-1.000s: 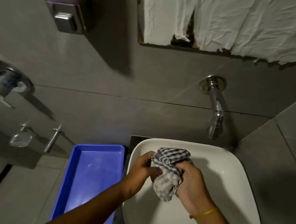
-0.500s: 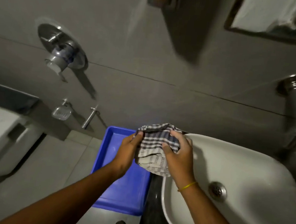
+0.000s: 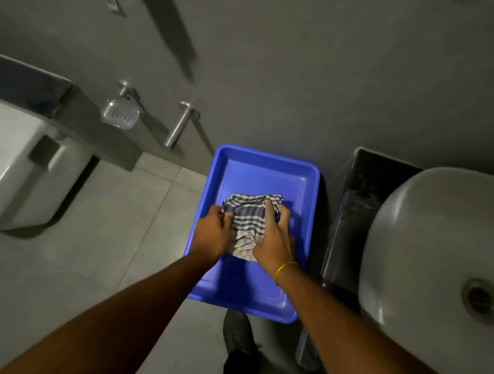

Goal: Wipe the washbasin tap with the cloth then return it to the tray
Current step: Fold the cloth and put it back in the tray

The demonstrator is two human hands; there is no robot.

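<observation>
The checked grey-and-white cloth point(image 3: 247, 220) is bunched inside the blue plastic tray point(image 3: 271, 171), which stands on the floor left of the washbasin. My left hand point(image 3: 212, 234) grips the cloth's left edge. My right hand point(image 3: 274, 237), with a yellow band at the wrist, holds its right side, fingers pressed over the top. The white washbasin point(image 3: 434, 235) fills the right edge, its drain point(image 3: 480, 299) showing. The tap is out of view.
A black counter side point(image 3: 348, 214) separates tray and basin. A white toilet point(image 3: 9, 164) stands at the left, with a soap dish point(image 3: 120, 112) and a metal wall bar point(image 3: 179, 126) behind. My shoe point(image 3: 237, 333) is just below the tray on the grey tiled floor.
Both hands carried the cloth from over the basin leftward and down into the blue tray. The view swung left and down, so the tap left the frame.
</observation>
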